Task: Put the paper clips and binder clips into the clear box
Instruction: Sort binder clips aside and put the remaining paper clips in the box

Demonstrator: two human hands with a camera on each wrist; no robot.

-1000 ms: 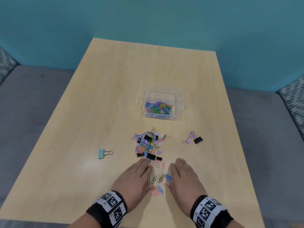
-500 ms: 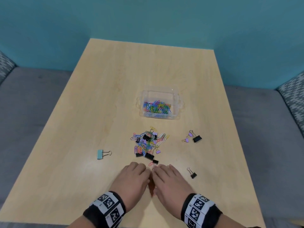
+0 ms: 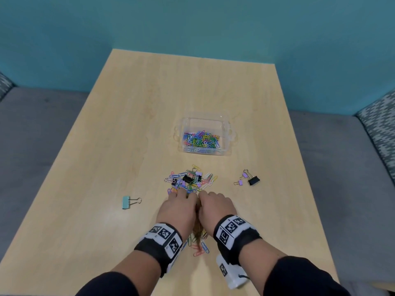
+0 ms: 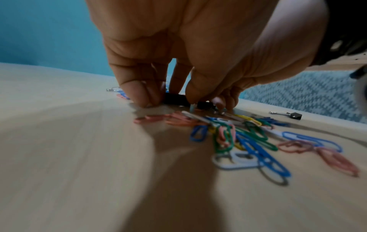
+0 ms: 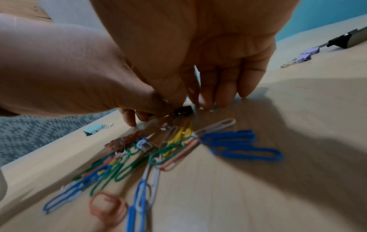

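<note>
The counter (image 3: 128, 129) is viewed steeply from above by the head camera, facing 12 o'clock. Both wrist cameras are held very near its surface, under the palms, facing the fingers (image 4: 139, 94). The scattered paper clips (image 3: 199, 246) are shared by all three views.

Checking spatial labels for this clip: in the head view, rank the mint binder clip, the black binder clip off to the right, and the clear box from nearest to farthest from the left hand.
1. Mint binder clip: nearest, on the table left of the left hand.
2. Black binder clip: farther, to the right, beyond the right hand.
3. Clear box: farthest, straight ahead past the loose pile.
</note>
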